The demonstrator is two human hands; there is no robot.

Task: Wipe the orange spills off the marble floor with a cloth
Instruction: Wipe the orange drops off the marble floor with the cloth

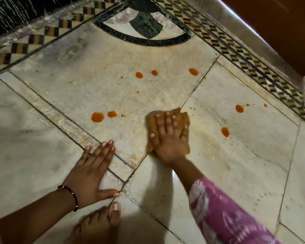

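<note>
My right hand (167, 140) presses flat on the crumpled cloth (184, 118), glossy orange spills (97, 117) either side; left hand (91, 171) splayed on marble floor (245, 164).

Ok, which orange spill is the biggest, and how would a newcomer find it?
Start at the right hand pressing the cloth flat on the marble floor. Look to its left: two spills sit side by side. The biggest spill is the left one, rounder and wider than its smaller neighbour.
</note>
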